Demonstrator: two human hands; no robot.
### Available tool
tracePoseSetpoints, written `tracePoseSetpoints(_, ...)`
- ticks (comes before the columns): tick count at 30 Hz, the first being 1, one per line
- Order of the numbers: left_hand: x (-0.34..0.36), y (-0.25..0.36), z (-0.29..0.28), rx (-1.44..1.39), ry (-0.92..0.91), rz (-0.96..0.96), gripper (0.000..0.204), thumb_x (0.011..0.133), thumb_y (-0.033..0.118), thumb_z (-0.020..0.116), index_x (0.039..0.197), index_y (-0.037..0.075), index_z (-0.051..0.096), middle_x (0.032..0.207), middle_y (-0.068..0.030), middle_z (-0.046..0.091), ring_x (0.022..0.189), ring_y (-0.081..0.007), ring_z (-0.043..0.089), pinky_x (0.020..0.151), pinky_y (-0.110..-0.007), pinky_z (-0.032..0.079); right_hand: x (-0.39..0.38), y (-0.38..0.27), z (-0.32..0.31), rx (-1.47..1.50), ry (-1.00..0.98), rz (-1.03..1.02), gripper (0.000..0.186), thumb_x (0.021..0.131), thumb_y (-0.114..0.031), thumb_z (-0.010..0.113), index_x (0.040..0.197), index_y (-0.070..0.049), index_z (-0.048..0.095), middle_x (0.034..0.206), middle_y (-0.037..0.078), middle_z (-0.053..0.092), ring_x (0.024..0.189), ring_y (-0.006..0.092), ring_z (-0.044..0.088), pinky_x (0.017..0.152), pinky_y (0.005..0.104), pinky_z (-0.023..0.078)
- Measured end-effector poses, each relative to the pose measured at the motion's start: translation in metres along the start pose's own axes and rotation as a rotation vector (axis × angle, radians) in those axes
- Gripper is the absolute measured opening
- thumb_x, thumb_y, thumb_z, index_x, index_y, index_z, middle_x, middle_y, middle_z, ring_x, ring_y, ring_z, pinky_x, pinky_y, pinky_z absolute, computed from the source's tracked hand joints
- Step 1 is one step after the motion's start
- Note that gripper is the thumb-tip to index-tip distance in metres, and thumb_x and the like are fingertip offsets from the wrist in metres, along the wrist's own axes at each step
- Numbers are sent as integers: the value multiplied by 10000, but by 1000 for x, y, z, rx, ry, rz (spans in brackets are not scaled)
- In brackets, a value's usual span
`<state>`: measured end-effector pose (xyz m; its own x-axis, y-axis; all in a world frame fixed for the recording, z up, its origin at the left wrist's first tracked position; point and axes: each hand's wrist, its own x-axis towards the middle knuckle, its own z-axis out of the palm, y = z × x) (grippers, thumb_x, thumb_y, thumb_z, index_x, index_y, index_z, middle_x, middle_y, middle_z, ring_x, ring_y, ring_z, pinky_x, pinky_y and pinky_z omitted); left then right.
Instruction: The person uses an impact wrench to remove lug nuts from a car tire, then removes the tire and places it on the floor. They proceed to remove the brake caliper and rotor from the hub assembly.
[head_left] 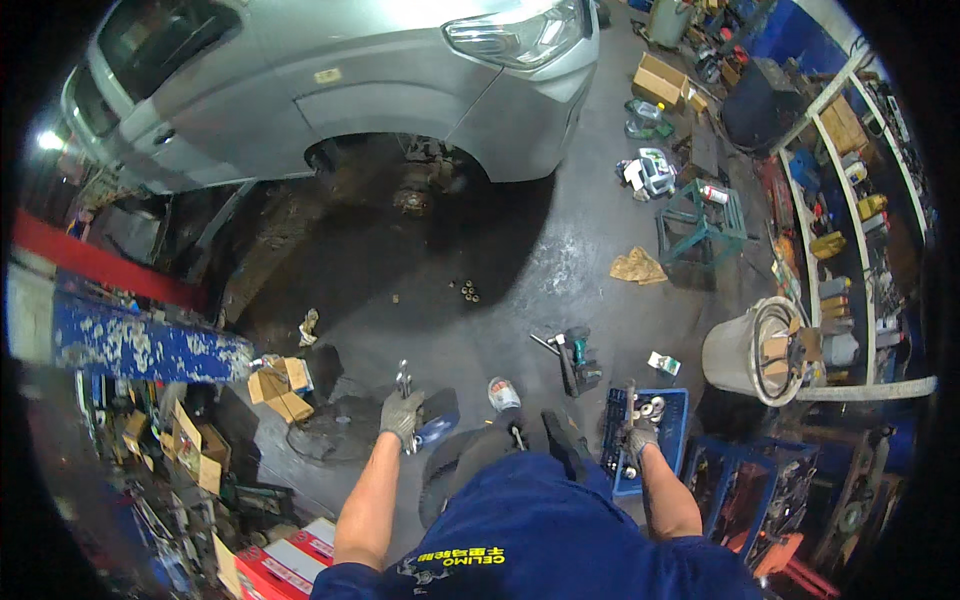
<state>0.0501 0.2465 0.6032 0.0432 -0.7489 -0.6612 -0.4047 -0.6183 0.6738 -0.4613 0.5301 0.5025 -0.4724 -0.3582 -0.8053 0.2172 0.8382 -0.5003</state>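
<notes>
My left hand [402,416], in a grey glove, is closed around metal wrenches [403,376]; their ends stick out above and below the fist. It hangs beside a blue, shiny object [437,430] near my knee. On the right, my gloved right hand [641,436] reaches over a blue plastic crate [680,430] of sockets and metal parts [652,408]. Its fingers appear closed on a long dark metal tool [630,398], partly hidden by the hand. Between the hands and farther off, a green and black cordless impact wrench [578,348] rests on the floor.
A silver car [380,90] stands ahead, its wheel hub [412,196] bare. Several nuts [468,291] lie on the floor. To the right are a white bucket [735,352], a green stool [700,225] and shelving [840,200]. A blue lift arm [150,335] and open cartons [282,385] are left.
</notes>
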Motion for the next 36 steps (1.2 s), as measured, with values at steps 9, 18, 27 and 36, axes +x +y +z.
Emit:
tracePoseSetpoints(9,212,233,-57,960,-217,418,464,859,450,733,1038,24,691,1032,-250,725,1021,-442,683,860,-490,525,114,-123,211,-608,-100,57,449,964,-467,624,1195,-99,735,1113,238,745,1059,437,699,882,510,542)
tracePoseSetpoints(18,392,328,-128,1064,-376,297,408,873,391,751,1033,25,670,1004,-252,713,984,-442,686,855,-484,523,156,-331,412,-432,84,-24,483,968,-441,541,1280,-97,674,1284,258,674,1185,440,650,992,514,511)
tracePoseSetpoints(27,560,326,-77,1419,-581,83,505,912,437,690,1185,13,711,1188,-201,743,1144,-371,685,910,-464,517,172,-335,540,-136,247,148,484,1026,-470,483,1354,-145,628,1257,237,696,1150,456,669,976,535,521)
tracePoseSetpoints(36,842,95,43,1681,-915,553,607,922,564,681,1159,7,717,1054,-212,736,923,-367,728,811,-509,552,398,-210,648,-317,74,116,455,1039,-389,489,1419,-170,610,1330,211,674,1194,442,648,997,521,522)
